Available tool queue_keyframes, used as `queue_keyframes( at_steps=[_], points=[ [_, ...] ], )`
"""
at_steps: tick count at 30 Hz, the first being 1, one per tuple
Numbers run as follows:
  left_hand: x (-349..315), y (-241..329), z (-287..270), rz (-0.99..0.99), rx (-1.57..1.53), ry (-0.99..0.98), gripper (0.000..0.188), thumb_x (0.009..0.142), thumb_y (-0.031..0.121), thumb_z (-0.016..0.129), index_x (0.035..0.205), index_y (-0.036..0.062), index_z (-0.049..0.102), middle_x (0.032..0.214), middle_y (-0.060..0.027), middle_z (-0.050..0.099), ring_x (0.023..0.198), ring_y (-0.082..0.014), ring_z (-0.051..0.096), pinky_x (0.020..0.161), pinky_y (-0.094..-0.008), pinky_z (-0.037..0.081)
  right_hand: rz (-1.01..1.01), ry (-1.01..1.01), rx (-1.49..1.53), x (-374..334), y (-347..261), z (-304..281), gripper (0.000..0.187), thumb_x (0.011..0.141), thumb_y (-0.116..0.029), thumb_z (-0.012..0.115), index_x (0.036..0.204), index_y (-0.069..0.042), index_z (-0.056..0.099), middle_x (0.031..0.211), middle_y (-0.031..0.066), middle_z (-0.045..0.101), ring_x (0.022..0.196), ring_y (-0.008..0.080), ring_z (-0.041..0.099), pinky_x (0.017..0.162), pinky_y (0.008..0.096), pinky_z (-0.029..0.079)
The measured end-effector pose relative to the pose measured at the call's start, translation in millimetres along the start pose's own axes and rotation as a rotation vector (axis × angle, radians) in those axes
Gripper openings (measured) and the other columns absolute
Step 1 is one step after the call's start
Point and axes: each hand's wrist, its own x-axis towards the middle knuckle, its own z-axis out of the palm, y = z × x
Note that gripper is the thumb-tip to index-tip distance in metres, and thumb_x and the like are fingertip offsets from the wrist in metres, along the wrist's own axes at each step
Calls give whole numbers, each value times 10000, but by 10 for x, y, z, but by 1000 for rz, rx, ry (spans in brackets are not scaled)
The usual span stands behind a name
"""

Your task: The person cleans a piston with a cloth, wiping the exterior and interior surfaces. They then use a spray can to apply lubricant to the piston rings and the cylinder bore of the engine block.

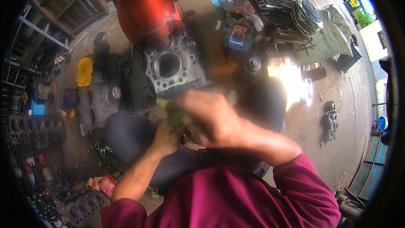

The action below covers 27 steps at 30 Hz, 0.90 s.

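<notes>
My right hand, smeared by motion, is closed on a yellow-green rag above my lap. My left hand is close below the rag, its fingers curled round something that the rag and my right hand mostly hide. Just beyond my hands lies a grey metal engine block, its flat top face showing a large round bore and several smaller holes. A red machine rises over the block's far side.
Other engine blocks lie at the left, near a yellow cloth. A tool tray stands at the far right beside piled cloth. Several small metal cylindrical parts lie on the right floor. Bright sunlight falls right of my knee.
</notes>
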Motion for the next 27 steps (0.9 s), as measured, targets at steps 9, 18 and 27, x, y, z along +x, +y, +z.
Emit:
queue_keyframes(
  at_steps=[9,18,27],
  points=[
    [15,-36,-133,-394,-342,-368,364,1071,264,549,987,-21,759,815,-85,742,662,-129,663,591,-285,516,723,270,445,-151,266,-293,313,918,46,576,1223,-13,618,1098,82,731,1010,205,708,947,352,544],
    [208,307,-489,-682,-279,-690,437,1061,324,513,998,-48,733,685,-118,717,496,-145,640,454,-250,495,1124,129,1759,-932,229,190,530,1049,-415,600,1399,-24,524,1272,166,658,1122,270,687,982,443,583],
    [43,940,-88,27,428,421,350,1030,306,607,1041,-27,713,910,-103,696,800,-177,635,750,-309,508,768,391,1907,-1099,456,449,605,1069,-522,492,1460,-61,501,1385,178,609,1200,296,652,1005,465,567]
  ],
)
